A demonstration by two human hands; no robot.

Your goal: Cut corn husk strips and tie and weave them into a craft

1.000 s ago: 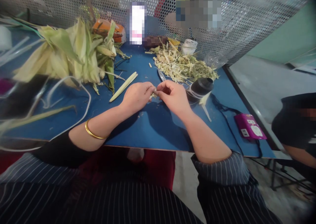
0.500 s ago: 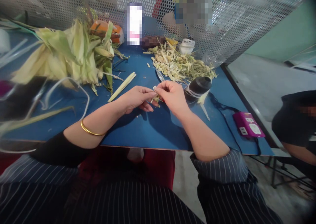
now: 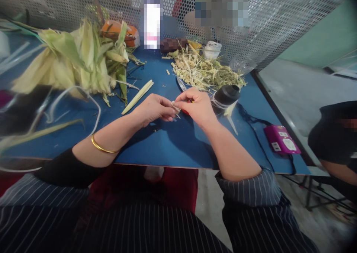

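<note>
Over the middle of the blue table (image 3: 167,145), my left hand (image 3: 154,108) and my right hand (image 3: 196,106) meet fingertip to fingertip. Both pinch a small pale strip of corn husk (image 3: 175,107) between them. Something red shows under my right fingers; I cannot make out what it is. A gold bangle (image 3: 102,147) sits on my left wrist. A black spool wound with white thread (image 3: 225,97) lies just right of my right hand.
A heap of corn husks (image 3: 80,59) fills the back left. Shredded husk scraps (image 3: 203,73) lie at the back, with a knife blade (image 3: 181,84) beside them. A loose husk strip (image 3: 138,96), a magenta device (image 3: 281,139) on a cable, a mesh screen (image 3: 279,19) and another person's arm (image 3: 334,164) at right.
My hands rose slightly off the table and shifted the husk piece between the fingertips; my left fingers opened a little, then pinched again.
</note>
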